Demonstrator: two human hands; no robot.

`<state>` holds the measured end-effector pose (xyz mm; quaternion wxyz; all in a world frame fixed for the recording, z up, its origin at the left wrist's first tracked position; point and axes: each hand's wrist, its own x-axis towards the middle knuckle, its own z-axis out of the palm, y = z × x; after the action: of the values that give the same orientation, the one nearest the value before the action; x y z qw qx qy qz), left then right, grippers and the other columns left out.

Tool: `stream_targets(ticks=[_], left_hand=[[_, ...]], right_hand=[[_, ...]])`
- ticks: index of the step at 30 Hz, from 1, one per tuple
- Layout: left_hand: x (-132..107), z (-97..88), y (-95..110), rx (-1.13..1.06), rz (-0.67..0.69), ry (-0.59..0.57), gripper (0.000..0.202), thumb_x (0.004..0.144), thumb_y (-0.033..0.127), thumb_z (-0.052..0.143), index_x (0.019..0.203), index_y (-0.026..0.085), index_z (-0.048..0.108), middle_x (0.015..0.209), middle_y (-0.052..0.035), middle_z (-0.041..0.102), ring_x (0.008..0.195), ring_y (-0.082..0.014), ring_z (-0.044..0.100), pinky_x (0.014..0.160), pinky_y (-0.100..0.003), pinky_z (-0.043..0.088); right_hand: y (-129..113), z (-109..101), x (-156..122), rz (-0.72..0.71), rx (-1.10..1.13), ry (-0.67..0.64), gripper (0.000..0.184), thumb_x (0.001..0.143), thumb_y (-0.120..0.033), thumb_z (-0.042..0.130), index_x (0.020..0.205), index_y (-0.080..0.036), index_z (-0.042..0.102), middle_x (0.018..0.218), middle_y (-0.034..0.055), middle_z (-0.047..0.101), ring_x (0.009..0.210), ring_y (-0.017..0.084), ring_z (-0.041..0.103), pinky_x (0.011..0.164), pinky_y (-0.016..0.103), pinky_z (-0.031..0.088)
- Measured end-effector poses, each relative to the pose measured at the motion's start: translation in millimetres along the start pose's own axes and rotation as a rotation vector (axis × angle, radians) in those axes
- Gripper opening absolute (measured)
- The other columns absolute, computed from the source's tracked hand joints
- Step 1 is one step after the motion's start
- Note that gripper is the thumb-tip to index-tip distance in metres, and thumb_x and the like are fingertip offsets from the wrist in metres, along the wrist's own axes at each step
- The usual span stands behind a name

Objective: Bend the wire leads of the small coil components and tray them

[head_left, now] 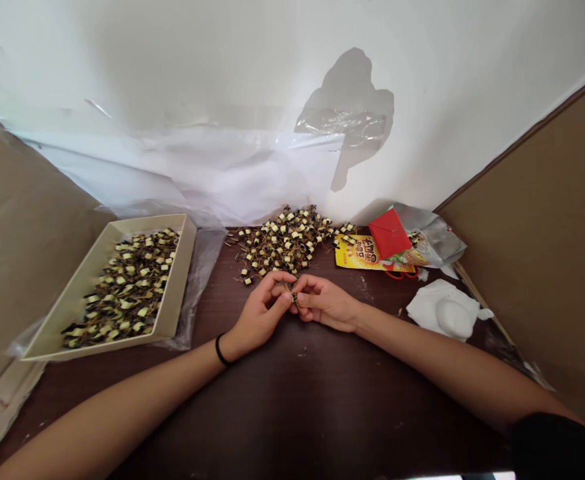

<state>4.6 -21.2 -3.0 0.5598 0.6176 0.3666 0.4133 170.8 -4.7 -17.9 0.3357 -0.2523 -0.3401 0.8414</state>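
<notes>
Over the dark tabletop, my left hand and my right hand meet at the middle, both with fingers pinched. Between the fingertips is a small coil with thin copper-coloured wire ends, mostly covered by the fingers. Just behind the hands lies a loose pile of coils, black with pale yellow bands and wire leads. To the left, a cream-coloured box holds many more of the same coils in a heap.
A yellow packet, a red envelope and a silver pouch lie at the back right. Nearer is crumpled white tissue. Clear plastic lies beside the box. Cardboard panels stand at both sides, a white wall behind.
</notes>
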Motion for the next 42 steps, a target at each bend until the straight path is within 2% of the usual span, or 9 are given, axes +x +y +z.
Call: stream_targets(ticks=[10, 19, 37, 42], left_hand=[[1, -0.9, -3, -0.019, 0.019, -0.040, 0.027, 0.088, 0.035, 0.053, 0.106, 0.017, 0.046, 0.066, 0.0037, 0.059, 0.063, -0.0118, 0.062, 0.066, -0.024, 0.047], [0, 0.0, -4, -0.024, -0.023, -0.018, 0.028, 0.087, 0.036, 0.055, 0.105, 0.017, 0.046, 0.064, 0.0041, 0.059, 0.062, -0.0117, 0.061, 0.065, -0.024, 0.047], [1, 1.0, -3, -0.027, -0.047, 0.009, 0.029, 0.085, 0.035, 0.057, 0.105, 0.017, 0.047, 0.063, 0.0033, 0.059, 0.060, -0.0124, 0.060, 0.063, -0.025, 0.046], [1, 2.1, -2, -0.056, -0.041, 0.035, 0.028, 0.085, 0.034, 0.057, 0.105, 0.017, 0.048, 0.063, 0.0036, 0.060, 0.061, -0.0127, 0.061, 0.064, -0.025, 0.046]], right_hand=[[2, 2, 0, -0.034, -0.040, 0.033, 0.035, 0.063, -0.030, 0.081, 0.080, -0.015, 0.053, 0.062, -0.0016, 0.064, 0.049, 0.005, 0.054, 0.047, 0.015, 0.041], [8, 6, -1, -0.155, -0.126, 0.067, 0.033, 0.066, -0.034, 0.078, 0.079, -0.015, 0.054, 0.059, -0.0028, 0.062, 0.047, 0.005, 0.053, 0.045, 0.017, 0.041], [8, 7, -1, -0.129, -0.107, 0.052, 0.034, 0.065, -0.034, 0.079, 0.078, -0.017, 0.052, 0.059, -0.0029, 0.063, 0.046, 0.006, 0.052, 0.044, 0.018, 0.040], [9, 10, -3, -0.284, -0.234, 0.160, 0.033, 0.072, -0.042, 0.071, 0.087, -0.018, 0.055, 0.062, -0.0042, 0.058, 0.048, 0.007, 0.052, 0.044, 0.019, 0.043]])
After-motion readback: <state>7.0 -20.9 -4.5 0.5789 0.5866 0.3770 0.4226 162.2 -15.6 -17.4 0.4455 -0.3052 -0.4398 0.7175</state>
